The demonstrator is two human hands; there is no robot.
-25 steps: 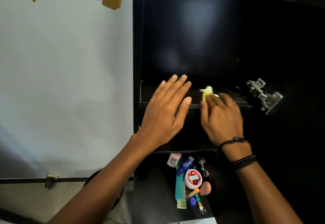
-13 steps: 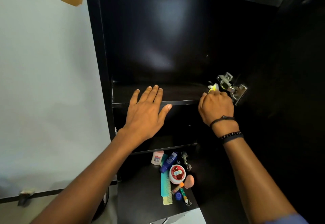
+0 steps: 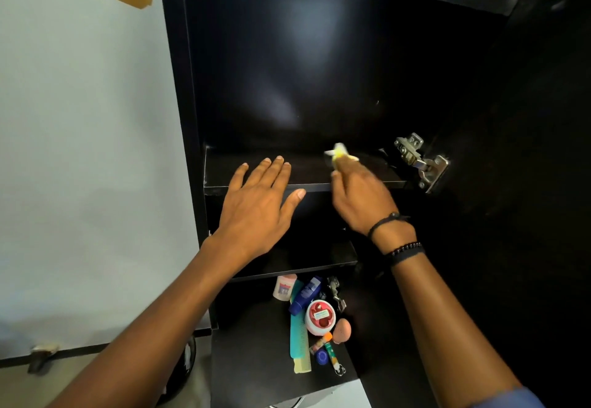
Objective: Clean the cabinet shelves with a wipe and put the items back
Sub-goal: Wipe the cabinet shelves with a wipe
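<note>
shelf (image 3: 315, 171) black, glossy; left hand (image 3: 256, 204) spread flat on edge, right hand (image 3: 361, 199) pinching yellow wipe (image 3: 339, 152); white wall (image 3: 89, 151) left.

My left hand (image 3: 256, 203) lies on the shelf (image 3: 311, 172) front edge; at its 3 o'clock my right hand (image 3: 361, 199) holds the wipe (image 3: 339, 152) on the shelf, the hinge (image 3: 419, 161) further at 3 o'clock, comb (image 3: 299, 340) and jar (image 3: 319, 316) below at 6 o'clock
</note>
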